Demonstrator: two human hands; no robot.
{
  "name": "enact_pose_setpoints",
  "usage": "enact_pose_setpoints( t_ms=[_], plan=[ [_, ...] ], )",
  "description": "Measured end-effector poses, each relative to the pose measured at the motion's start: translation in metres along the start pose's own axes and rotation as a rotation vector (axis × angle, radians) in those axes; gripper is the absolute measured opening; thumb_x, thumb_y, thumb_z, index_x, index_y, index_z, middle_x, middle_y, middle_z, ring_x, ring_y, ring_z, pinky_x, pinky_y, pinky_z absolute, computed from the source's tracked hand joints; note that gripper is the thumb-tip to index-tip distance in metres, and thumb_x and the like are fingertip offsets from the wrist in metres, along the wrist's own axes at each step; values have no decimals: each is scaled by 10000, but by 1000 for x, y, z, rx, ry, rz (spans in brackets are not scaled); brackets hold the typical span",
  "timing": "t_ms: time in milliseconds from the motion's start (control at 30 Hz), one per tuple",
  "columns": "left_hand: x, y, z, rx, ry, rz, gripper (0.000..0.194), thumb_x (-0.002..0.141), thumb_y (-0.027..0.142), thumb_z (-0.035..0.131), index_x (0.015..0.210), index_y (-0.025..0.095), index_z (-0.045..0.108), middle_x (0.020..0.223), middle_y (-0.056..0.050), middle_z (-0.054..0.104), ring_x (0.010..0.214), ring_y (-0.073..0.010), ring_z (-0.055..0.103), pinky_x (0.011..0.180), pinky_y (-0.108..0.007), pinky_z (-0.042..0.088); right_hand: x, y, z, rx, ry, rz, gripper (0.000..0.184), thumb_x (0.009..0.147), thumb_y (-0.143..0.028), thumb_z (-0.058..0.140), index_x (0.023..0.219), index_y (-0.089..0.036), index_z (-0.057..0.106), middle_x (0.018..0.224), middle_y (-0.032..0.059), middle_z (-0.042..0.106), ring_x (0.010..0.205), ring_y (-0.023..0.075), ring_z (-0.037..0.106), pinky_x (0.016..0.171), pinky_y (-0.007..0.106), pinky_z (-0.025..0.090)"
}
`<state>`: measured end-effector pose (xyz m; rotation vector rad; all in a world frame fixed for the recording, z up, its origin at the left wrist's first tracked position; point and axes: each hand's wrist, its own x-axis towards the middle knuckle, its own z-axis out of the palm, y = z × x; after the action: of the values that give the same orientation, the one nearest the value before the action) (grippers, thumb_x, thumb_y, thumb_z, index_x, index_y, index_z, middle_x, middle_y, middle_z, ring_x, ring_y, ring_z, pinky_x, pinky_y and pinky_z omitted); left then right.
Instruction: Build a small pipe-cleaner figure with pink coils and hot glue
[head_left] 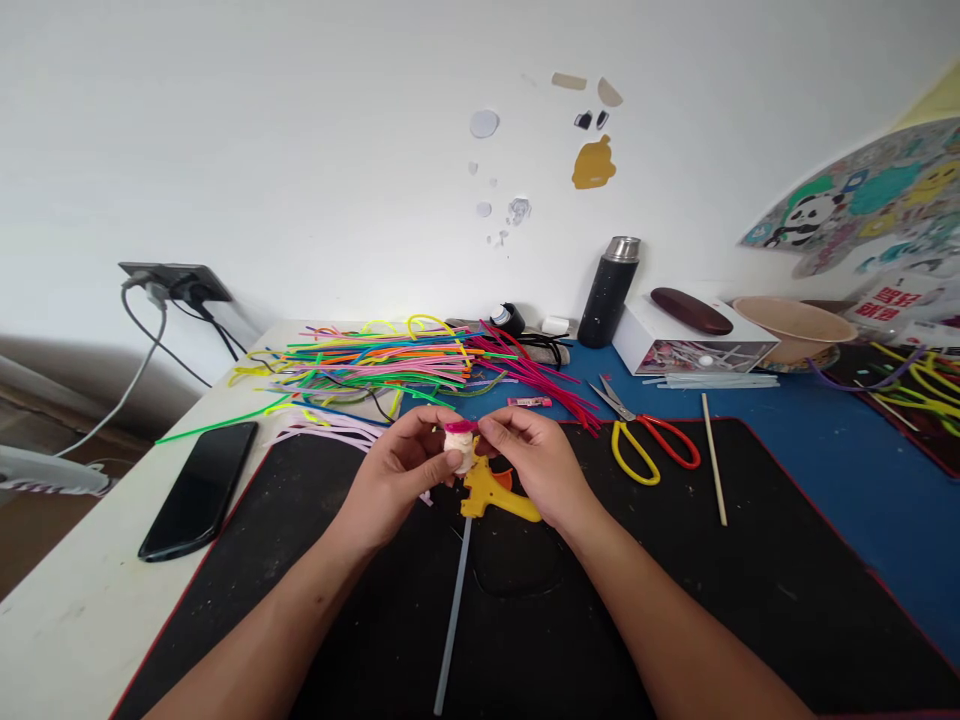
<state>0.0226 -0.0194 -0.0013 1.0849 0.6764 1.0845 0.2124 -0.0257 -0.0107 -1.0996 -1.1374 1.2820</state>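
Observation:
Between the fingers of my left hand [409, 460] is a small cream-coloured figure [457, 452] with a magenta top. My right hand [536, 458] has its thumb and index finger pinched at the right edge of that magenta top; whether they grip the top itself or a small piece there, I cannot make out. Just below and behind the hands, a yellow glue gun [495, 495] with an orange trigger lies on the black mat [360, 640]. A long translucent glue stick [454, 620] extends from its rear toward me.
Behind the hands lies a pile of colourful pipe cleaners [375, 360]. Scissors [634, 425] with yellow and red handles and a thin wooden stick [714, 460] are to the right. A phone [199, 490] rests at left. A black thermos [609, 295] and white box [690, 335] stand against the wall.

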Motion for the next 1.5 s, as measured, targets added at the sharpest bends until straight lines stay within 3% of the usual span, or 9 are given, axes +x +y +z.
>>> enact_pose_setpoints(
  t_ms=[567,1000,1233,1500],
  plan=[
    [-2,0,0,1,-63,-30,311,828,248,924,1107,221,789,953,-47,775,804,-143,688,646,-198,558,1,0,2,72,-29,33,354,813,-566,867,850,-223,788,810,14,764,788,204,713,763,334,575],
    [-3,-3,2,61,-64,1,313,843,230,907,1124,200,773,987,-56,760,892,-162,703,731,-227,589,3,1,2,61,22,3,397,737,-505,938,983,-237,779,992,43,775,934,228,713,856,354,572],
    [-4,-5,5,262,-53,67,251,918,279,834,1147,225,748,1055,-50,693,905,-164,665,785,-268,600,2,0,2,-19,25,-42,311,796,-486,878,854,-223,723,861,29,737,843,219,687,776,335,550],
    [-6,-4,7,584,-37,248,175,990,242,715,1162,252,740,1066,-40,660,861,-148,643,760,-259,569,1,3,3,-77,11,-48,233,883,-452,759,918,-222,744,908,38,761,876,229,706,801,346,550]
  ],
)
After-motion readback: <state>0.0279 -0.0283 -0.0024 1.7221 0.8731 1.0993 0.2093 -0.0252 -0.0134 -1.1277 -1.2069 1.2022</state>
